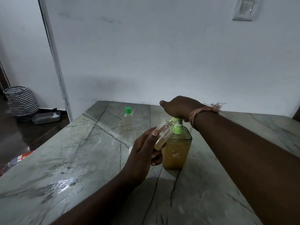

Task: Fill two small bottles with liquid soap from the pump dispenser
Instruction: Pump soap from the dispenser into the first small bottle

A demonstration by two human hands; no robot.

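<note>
The pump dispenser (pixel 177 151) is a clear bottle of amber soap with a green pump, standing mid-table. My right hand (pixel 178 108) rests palm-down on the pump head, covering most of it. My left hand (pixel 142 153) holds a small clear bottle (pixel 162 135) tilted, its open mouth up at the pump's nozzle, with a little amber soap in its lower end. A second small clear bottle (pixel 128 117) with a green cap stands upright farther back on the table. A white cap (pixel 130 149) peeks out behind my left hand.
The grey marble table (pixel 81 168) has wet, shiny patches at front left. A white wall runs close behind it. On the floor at left sit a zigzag-patterned basket (pixel 21 101) and a grey tray (pixel 46 117). A printed packet (pixel 17 159) lies off the table's left edge.
</note>
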